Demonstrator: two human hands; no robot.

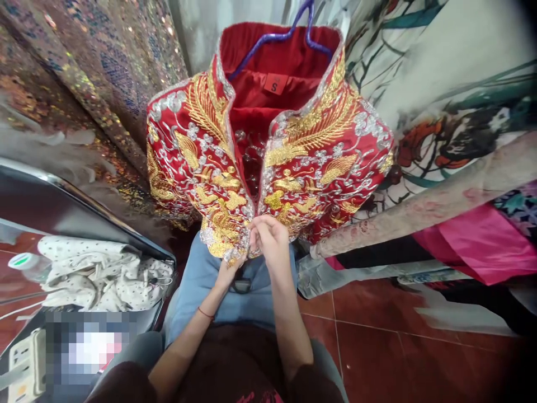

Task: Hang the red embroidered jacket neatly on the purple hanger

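A red jacket [323,168] with gold and silver embroidery hangs in front of me on a purple hanger [277,37]. Its collar stands up, and a red tag [275,84] marked "S" shows on the lining. The front edges part at the neck and come together lower down. My right hand [271,235] pinches the front edge near the hem, thumb and fingers pressed together. At the hem's lower left, my left hand [231,268] grips the jacket from below, its fingers mostly hidden by the cloth.
Sequined fabric [104,67] hangs at the left. A black chair [75,201] holds a dotted white cloth [96,274], a bottle [29,266] and a power strip [27,364]. Fabric rolls [419,196] and pink cloth [482,240] lie at the right, above red floor tiles [369,324].
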